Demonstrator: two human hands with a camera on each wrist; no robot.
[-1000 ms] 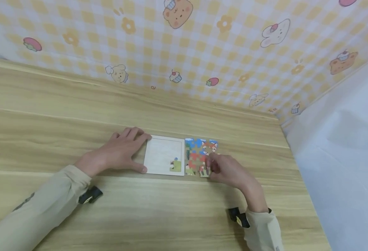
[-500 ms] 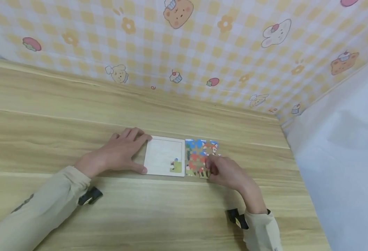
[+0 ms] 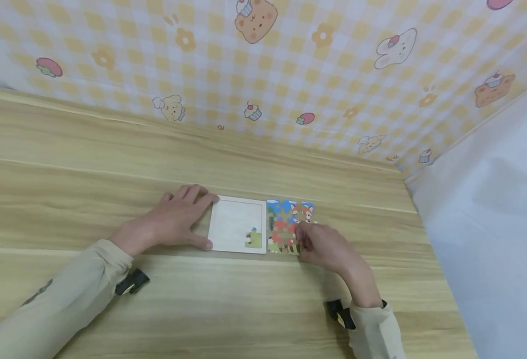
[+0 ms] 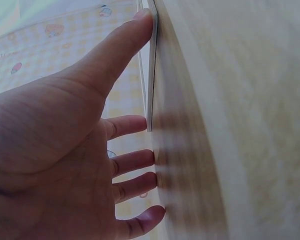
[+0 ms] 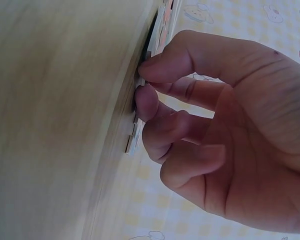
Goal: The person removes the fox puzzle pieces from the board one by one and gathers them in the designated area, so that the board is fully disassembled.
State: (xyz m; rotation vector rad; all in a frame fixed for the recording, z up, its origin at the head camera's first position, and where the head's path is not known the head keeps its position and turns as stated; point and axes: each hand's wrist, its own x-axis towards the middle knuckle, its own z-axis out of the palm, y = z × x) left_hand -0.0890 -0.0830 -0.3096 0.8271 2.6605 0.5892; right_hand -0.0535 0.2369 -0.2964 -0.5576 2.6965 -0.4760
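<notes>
A shallow white puzzle tray (image 3: 234, 224) lies flat on the table, with one green puzzle piece (image 3: 254, 239) in its near right corner. My left hand (image 3: 175, 219) spreads along the tray's left side, thumb at the near corner and index finger at the far corner. Against the tray's right edge lies a block of colourful puzzle pieces (image 3: 281, 214) with a fox picture. At that block's near right part, my right hand (image 3: 328, 247) pinches a puzzle piece (image 3: 293, 248) between thumb and index finger. The right wrist view shows this right hand (image 5: 210, 115) with its other fingers curled; the fingertips mostly hide the piece.
The wood-grain table (image 3: 191, 304) extends around the puzzle. A yellow checked cloth (image 3: 286, 65) with cartoon animals stands behind it, and a white sheet (image 3: 492, 239) borders the right side. Black wrist devices (image 3: 131, 281) sit by both sleeves.
The piece under my right fingers has gone from sitting slightly askew to lying in line with the neighbouring pieces. My left hand keeps its place on the tray.
</notes>
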